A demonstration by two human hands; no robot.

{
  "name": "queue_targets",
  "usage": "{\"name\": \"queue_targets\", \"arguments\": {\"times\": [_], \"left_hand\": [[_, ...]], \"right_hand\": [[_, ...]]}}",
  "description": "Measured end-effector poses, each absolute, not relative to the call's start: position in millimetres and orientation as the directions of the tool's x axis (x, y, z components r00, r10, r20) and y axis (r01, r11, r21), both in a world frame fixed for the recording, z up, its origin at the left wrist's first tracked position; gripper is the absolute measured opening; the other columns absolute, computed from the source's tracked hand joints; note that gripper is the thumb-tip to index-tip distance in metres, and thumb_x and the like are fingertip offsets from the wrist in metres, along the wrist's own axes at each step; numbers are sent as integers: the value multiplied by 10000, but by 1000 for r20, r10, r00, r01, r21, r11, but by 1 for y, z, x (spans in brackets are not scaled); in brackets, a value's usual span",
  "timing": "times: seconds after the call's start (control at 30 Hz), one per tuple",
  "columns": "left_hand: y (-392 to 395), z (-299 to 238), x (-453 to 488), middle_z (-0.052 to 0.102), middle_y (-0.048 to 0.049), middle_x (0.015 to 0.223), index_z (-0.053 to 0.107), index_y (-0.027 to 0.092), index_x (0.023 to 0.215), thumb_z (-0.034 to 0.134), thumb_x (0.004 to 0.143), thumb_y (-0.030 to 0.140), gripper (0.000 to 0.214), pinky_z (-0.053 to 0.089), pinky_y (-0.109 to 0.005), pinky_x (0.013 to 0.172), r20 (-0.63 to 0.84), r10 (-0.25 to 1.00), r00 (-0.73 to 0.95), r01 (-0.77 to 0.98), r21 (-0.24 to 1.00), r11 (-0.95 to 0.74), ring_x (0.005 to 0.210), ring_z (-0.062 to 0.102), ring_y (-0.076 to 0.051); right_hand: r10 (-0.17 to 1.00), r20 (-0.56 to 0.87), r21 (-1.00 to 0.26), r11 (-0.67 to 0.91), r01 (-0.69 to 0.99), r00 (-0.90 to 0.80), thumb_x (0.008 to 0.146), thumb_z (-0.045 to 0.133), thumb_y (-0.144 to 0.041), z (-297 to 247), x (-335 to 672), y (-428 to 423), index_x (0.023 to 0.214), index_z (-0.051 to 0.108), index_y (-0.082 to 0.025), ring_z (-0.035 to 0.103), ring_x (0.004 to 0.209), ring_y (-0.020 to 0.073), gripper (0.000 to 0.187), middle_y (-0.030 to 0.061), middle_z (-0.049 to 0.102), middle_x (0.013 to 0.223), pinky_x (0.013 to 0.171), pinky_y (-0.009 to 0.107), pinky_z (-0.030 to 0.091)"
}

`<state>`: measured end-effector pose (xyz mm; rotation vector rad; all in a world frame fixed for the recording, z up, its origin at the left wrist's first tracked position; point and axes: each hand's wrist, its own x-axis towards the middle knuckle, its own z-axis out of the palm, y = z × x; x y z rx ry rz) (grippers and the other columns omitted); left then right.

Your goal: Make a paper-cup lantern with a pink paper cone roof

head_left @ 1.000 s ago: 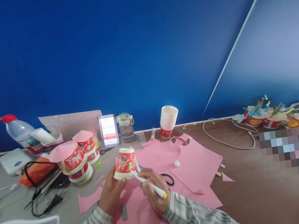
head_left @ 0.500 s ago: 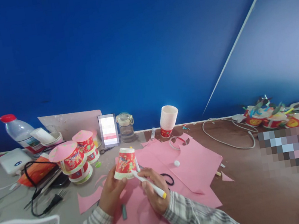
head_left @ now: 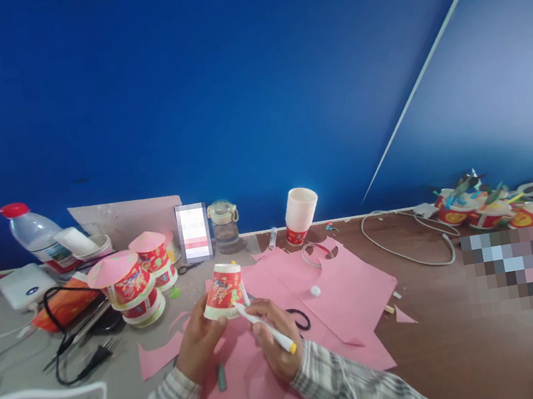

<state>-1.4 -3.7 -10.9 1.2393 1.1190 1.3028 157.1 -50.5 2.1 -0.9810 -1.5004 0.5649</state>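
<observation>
Pink paper sheets (head_left: 346,291) are covering the brown tabletop (head_left: 473,355). Above them, the left hand (head_left: 199,342) is gripping an upturned red printed paper cup (head_left: 223,291), while the right hand (head_left: 272,340) is pinching a white yellow-capped marker (head_left: 265,328) against it.

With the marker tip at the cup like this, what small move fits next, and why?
Probably press the marker tip onto the cup wall and draw a short stroke. The left hand holds the inverted cup by its rim, and the right hand has the tip at its lower edge.
</observation>
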Motion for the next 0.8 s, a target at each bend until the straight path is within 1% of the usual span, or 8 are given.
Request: {"name": "queue_targets", "arguments": {"times": [0.1,0.27,0.47,0.57,0.7,0.8], "left_hand": [[-3,-13,-3,625,-31,1069,452,261,1103,670,515,415,646,417,-408,856,102,995,-5,-30,994,-102,980,535,-271],[-3,-14,-3,625,-41,1065,441,252,1115,667,514,419,663,416,-416,858,98,995,2,-52,994,-97,980,534,-273],[-3,-16,-3,616,-32,1084,441,266,1112,658,538,395,627,414,-402,860,126,992,12,-33,992,-126,983,534,-265],[-3,-14,-3,626,-35,1068,438,253,1116,662,530,397,643,422,-398,848,117,993,14,-30,993,-117,966,545,-263],[-3,-8,-2,642,-42,1035,465,241,1092,664,491,457,669,423,-404,838,97,995,-17,25,995,-97,973,537,-278],[-4,-8,-1,639,-46,1041,464,242,1094,668,482,460,681,425,-404,836,90,996,-19,5,996,-90,972,540,-280]], "right_hand": [[838,545,-816,520,253,37,807,483,-274,1,158,-51,938,614,-215,608,586,155,195,27,648,801,506,257,502],[838,543,-817,513,265,51,806,488,-265,0,158,-50,942,614,-213,611,579,154,193,25,647,795,499,254,500],[832,553,-811,527,253,41,808,480,-269,2,158,-51,943,616,-221,622,640,172,198,30,650,814,555,281,514],[838,544,-816,520,252,31,805,481,-271,1,158,-51,939,617,-220,622,643,172,197,31,650,816,558,282,515],[832,553,-810,528,254,35,804,482,-262,1,158,-50,932,616,-221,624,653,175,191,31,652,819,572,291,518],[828,559,-809,529,257,53,803,483,-261,2,157,-50,926,617,-224,632,684,189,186,31,658,821,598,306,523]]}}
